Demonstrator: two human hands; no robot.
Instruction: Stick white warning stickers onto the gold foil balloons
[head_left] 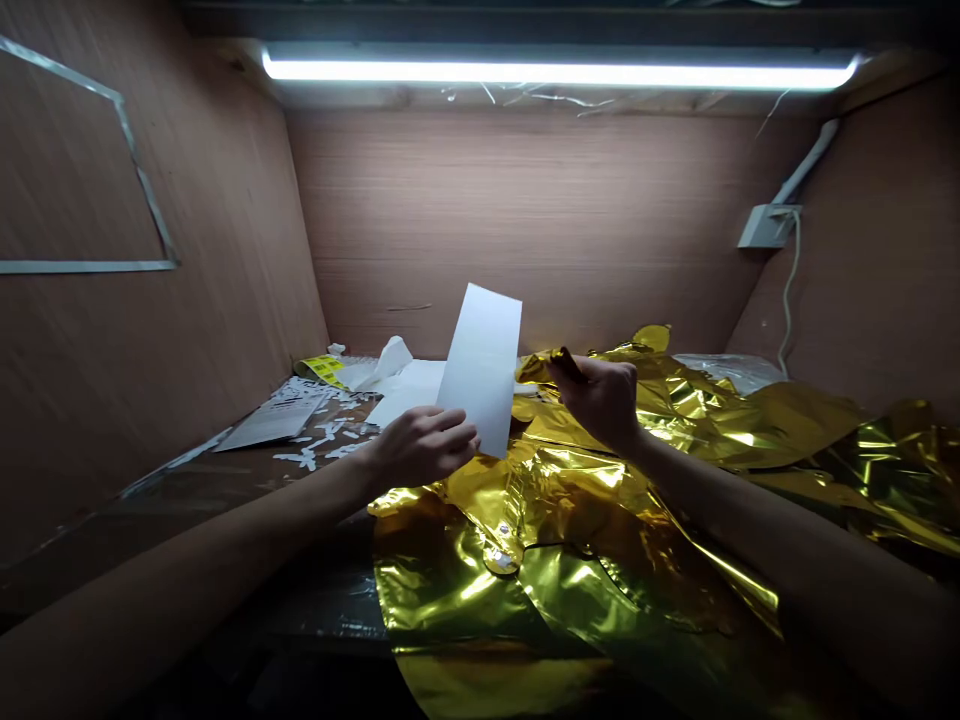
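Observation:
My left hand (427,445) is closed on the lower part of a white paper strip (484,365), which stands up tilted in front of the back wall. To its right, my right hand (600,398) is closed on a gathered edge of shiny gold foil (555,480). The foil lies crumpled over the middle and right of the table and hangs over its front edge. A small round patch with a whitish mark (502,557) shows on the foil below my hands.
White scraps (307,455), a printed sheet (274,418), a yellow label strip (321,370) and loose white paper (409,390) lie at the left. Clear plastic (731,372) is at the back right. Wooden walls enclose three sides; a light tube (562,74) hangs above.

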